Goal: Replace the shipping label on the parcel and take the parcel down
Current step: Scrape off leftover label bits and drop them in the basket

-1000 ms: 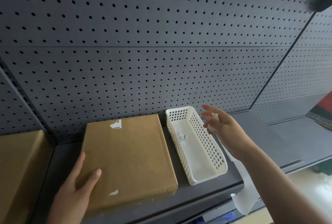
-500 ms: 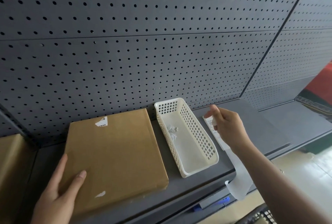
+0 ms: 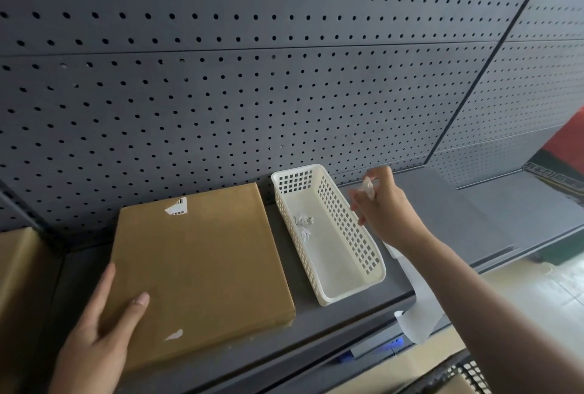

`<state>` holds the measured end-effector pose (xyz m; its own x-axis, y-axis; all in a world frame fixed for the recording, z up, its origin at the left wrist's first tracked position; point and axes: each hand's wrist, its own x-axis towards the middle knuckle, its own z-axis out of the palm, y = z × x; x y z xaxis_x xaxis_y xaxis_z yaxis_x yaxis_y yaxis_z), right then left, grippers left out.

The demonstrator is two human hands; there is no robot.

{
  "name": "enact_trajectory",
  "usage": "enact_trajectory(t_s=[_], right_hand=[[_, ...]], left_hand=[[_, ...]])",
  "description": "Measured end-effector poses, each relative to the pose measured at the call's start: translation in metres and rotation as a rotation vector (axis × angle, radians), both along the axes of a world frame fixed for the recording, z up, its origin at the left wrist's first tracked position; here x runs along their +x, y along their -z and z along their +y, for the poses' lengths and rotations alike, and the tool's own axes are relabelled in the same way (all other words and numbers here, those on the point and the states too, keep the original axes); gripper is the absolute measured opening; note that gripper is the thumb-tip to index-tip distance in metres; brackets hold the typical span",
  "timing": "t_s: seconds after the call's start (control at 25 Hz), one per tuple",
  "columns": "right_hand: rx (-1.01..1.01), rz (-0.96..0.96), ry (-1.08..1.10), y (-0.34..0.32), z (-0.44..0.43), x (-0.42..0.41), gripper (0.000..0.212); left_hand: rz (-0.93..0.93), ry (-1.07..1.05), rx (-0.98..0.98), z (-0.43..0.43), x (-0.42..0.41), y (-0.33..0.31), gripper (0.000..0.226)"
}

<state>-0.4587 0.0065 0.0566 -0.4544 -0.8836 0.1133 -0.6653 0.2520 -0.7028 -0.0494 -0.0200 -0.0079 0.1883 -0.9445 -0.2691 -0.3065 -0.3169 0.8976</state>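
Observation:
The parcel (image 3: 202, 267) is a flat brown box lying on the grey shelf (image 3: 458, 219). A torn label remnant with a barcode (image 3: 177, 206) sticks near its far edge, and a small white scrap (image 3: 173, 335) near its front edge. My left hand (image 3: 94, 340) grips the parcel's near left corner, thumb on top. My right hand (image 3: 388, 210) hovers right of the white basket (image 3: 347, 294), blurred, fingertips pinching a small whitish label piece (image 3: 368, 186). A white label strip (image 3: 417, 308) runs under that forearm and curls over the shelf's front edge.
Crumpled paper scraps (image 3: 303, 226) lie inside the basket. A second brown box (image 3: 15, 267) sits on the shelf at far left. A dark pegboard wall (image 3: 284, 77) rises directly behind. A wire basket (image 3: 467, 374) shows below at bottom right.
My right hand has lifted from the label strip and moved slightly back, now pinching a small white piece. The left hand and the parcel have stayed put.

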Motion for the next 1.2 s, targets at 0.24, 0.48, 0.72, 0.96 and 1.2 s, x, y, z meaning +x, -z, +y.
enact_trajectory(t_s=[0.24,0.48,0.72,0.96,1.2], right_hand=[[-0.023,0.218,-0.147,0.018,-0.019,0.007,0.027],[0.103,0.233,-0.224,0.027,-0.037,0.023,0.037],[0.167,0.417,-0.248,0.034,-0.052,0.031,0.031],[0.166,0.371,-0.258,0.039,-0.054,0.036,0.033],[-0.154,0.287,-0.190,0.019,-0.066,0.047,0.027]], left_hand=[[0.010,0.021,-0.017,0.003,-0.003,-0.003,0.060],[0.013,0.033,-0.005,0.005,-0.004,-0.010,0.053],[0.025,0.036,0.007,0.005,-0.002,-0.010,0.056],[-0.011,0.057,0.023,0.005,-0.002,-0.013,0.055],[0.027,0.103,0.064,0.007,-0.005,-0.023,0.056]])
